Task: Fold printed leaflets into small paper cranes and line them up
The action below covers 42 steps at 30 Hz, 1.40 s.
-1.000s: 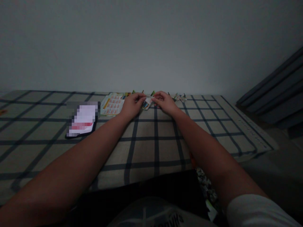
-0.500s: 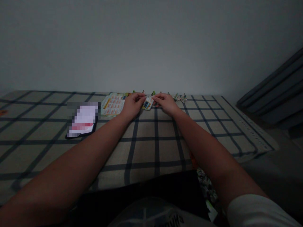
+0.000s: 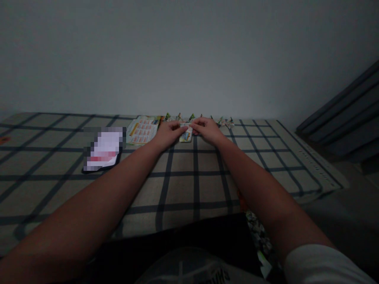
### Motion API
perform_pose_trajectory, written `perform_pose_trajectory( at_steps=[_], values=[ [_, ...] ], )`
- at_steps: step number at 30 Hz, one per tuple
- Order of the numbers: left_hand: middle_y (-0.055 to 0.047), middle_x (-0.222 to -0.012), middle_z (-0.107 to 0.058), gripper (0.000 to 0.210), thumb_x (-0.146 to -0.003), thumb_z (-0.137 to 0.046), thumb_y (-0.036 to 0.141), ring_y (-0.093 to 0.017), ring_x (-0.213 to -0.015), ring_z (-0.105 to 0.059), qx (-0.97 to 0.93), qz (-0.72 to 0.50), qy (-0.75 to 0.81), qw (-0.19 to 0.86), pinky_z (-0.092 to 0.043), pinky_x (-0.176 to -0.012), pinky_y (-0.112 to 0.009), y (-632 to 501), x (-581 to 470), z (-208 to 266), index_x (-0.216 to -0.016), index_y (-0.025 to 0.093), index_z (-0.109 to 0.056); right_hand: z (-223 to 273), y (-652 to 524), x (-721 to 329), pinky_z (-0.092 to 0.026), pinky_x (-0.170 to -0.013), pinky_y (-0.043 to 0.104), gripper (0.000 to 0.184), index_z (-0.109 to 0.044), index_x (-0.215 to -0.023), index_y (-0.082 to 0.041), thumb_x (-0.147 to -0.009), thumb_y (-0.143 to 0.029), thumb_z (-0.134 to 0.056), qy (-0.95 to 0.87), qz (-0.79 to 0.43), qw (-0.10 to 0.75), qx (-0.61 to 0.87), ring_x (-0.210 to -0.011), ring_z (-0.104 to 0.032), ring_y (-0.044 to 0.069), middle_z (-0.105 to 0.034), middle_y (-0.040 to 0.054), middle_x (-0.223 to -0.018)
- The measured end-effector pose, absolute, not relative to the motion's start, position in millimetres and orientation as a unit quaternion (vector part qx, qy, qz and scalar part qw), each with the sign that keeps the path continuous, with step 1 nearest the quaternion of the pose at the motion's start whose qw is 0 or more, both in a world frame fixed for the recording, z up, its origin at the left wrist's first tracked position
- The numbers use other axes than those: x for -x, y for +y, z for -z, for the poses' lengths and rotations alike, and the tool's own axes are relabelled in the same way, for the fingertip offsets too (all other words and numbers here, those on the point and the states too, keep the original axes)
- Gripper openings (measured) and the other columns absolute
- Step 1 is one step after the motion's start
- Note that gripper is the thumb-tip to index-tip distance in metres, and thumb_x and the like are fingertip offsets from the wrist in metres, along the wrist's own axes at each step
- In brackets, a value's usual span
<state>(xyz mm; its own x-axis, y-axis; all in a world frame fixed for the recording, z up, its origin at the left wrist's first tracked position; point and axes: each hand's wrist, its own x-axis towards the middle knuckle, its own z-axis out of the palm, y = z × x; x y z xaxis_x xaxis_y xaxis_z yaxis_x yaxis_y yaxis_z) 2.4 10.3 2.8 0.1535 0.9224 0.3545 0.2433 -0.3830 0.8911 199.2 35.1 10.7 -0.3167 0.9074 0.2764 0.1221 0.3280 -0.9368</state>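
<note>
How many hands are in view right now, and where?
2: the left hand at the left edge of the small printed piece, and the right hand at its upper right. No other hands show.

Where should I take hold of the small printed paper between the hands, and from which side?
Probably the near edge of the small printed paper, from the wearer's side: that edge faces the wearer uncovered, while the left hand and right hand have fingers at its far part.
</note>
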Motion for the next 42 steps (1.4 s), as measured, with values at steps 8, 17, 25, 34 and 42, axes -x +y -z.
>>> perform_pose_trajectory(
  at_steps=[8,17,25,34,42],
  values=[
    [-0.002,-0.072,-0.067,0.034,-0.082,-0.07,0.05,-0.017,-0.069,-0.058,-0.698,-0.491,0.446,0.271,-0.046,-0.066,-0.029,13,0,-5,-0.075,0.017,-0.07,-10,33,-199,-0.053,-0.064,0.022,0.019,-0.073,-0.087,-0.016,-0.086,-0.034,-0.077,-0.669,-0.487,0.418,0.375,-0.07,-0.065,0.011,-0.071,0.0024,-0.077],
    [-0.003,-0.074,-0.069,0.036,-0.081,-0.072,0.052,-0.016,-0.066,-0.059,-0.684,-0.49,0.435,0.322,-0.046,-0.062,-0.027,16,-1,0,-0.084,0.016,-0.073,-9,36,-198,-0.049,-0.061,0.021,0.025,-0.063,-0.074,-0.017,-0.088,-0.033,-0.076,-0.683,-0.461,0.419,0.382,-0.06,-0.057,0.009,-0.063,-0.0014,-0.065],
    [0.0,-0.066,-0.06,0.036,-0.081,-0.071,0.053,-0.015,-0.065,-0.052,-0.678,-0.517,0.459,0.25,-0.038,-0.062,-0.027,17,1,-1,-0.08,0.017,-0.072,-14,29,-197,-0.053,-0.066,0.025,0.015,-0.069,-0.081,-0.017,-0.086,-0.029,-0.076,-0.682,-0.492,0.382,0.384,-0.066,-0.062,0.012,-0.069,0.001,-0.074],
    [-0.004,-0.079,-0.072,0.041,-0.081,-0.074,0.053,-0.017,-0.07,-0.061,-0.659,-0.537,0.433,0.301,-0.048,-0.066,-0.028,20,0,5,-0.096,0.015,-0.077,-13,32,-197,-0.049,-0.062,0.024,0.016,-0.066,-0.077,-0.017,-0.089,-0.026,-0.073,-0.697,-0.461,0.387,0.389,-0.062,-0.059,0.011,-0.066,0.0005,-0.071],
    [-0.006,-0.084,-0.075,0.047,-0.072,-0.08,0.057,-0.018,-0.074,-0.066,-0.606,-0.568,0.42,0.366,-0.055,-0.062,-0.027,15,-5,-2,-0.093,0.015,-0.075,-15,30,-198,-0.046,-0.058,0.02,0.014,-0.065,-0.077,-0.017,-0.089,-0.02,-0.07,-0.695,-0.462,0.395,0.383,-0.059,-0.058,0.009,-0.063,-0.0018,-0.065]
  ],
)
